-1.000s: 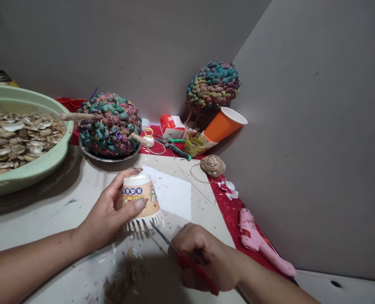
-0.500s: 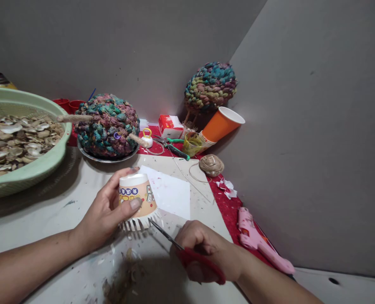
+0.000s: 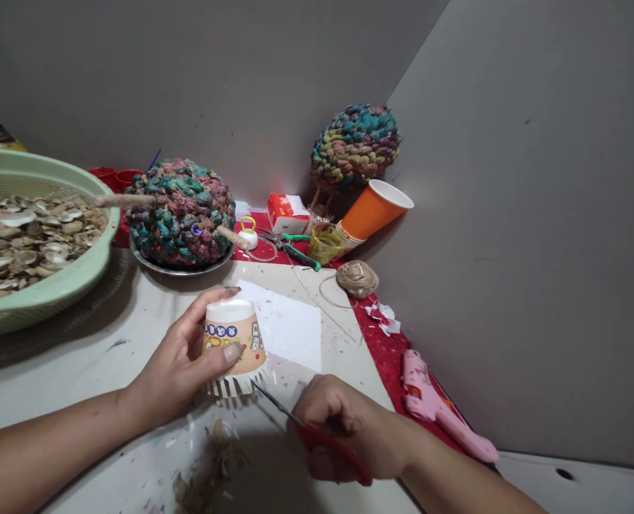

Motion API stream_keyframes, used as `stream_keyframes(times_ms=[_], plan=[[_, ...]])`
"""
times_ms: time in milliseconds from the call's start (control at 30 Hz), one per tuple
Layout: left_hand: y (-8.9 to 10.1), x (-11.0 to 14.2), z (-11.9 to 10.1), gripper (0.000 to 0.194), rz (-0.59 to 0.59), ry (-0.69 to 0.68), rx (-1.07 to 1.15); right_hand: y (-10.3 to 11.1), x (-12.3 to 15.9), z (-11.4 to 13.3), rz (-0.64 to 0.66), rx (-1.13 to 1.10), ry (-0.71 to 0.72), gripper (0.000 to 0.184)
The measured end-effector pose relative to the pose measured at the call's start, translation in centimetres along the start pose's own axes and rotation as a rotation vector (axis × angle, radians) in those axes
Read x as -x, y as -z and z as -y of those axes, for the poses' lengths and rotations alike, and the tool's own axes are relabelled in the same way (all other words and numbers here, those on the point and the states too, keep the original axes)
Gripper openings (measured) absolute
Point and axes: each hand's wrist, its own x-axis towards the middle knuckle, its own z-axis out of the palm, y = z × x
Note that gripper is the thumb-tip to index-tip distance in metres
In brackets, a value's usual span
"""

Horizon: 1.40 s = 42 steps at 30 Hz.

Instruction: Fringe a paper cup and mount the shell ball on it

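Note:
My left hand is closed around a small paper cup, held upside down with its white base up. Its lower edge is slit into a fringe of narrow white strips that flare outward. In my right hand is a pair of scissors with red handles. The dark blades point up and left, with their tips at the right part of the fringe. A white sheet of paper lies on the table just behind the cup.
A green basket of shells stands left. Behind sit a colourful shell-covered ball in a metal dish, pliers, a twine ball and a leaning orange cup. A pink glue gun lies right, along the grey wall.
The paper cup has shifted slightly down and right in my left hand. The scissors' blades have come closer together, their tips still at the fringe.

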Motion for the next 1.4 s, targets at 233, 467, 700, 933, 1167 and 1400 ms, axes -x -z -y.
stream_keyframes(times_ms=[233, 467, 700, 933, 1167, 1400], plan=[[0.5, 0.0, 0.6, 0.056, 0.010, -0.018, -0.047, 0.2, 0.1, -0.2, 0.018, -0.062, -0.044, 0.055], [0.3, -0.1, 0.7, 0.061, 0.056, 0.008, 0.025, 1.3, 0.1, -1.7, 0.106, -0.300, -0.043, 0.062], [0.3, 0.0, 0.7, 0.059, 0.067, 0.009, 0.059, 1.6, 0.1, -2.1, 0.134, -0.402, -0.062, 0.058], [0.2, -0.6, 0.3, 0.045, -0.023, 0.090, 0.165, 1.1, -0.4, -3.1, 0.130, -0.526, 0.118, 0.055], [0.1, -1.1, 0.0, 0.044, -0.086, 0.160, 0.289, 1.0, -0.5, -2.9, 0.038, -0.396, 0.131, 0.057], [0.4, -1.4, -0.5, 0.041, -0.212, 0.162, 0.314, 0.1, -0.7, -0.2, -0.058, -0.035, 0.034, 0.065]])
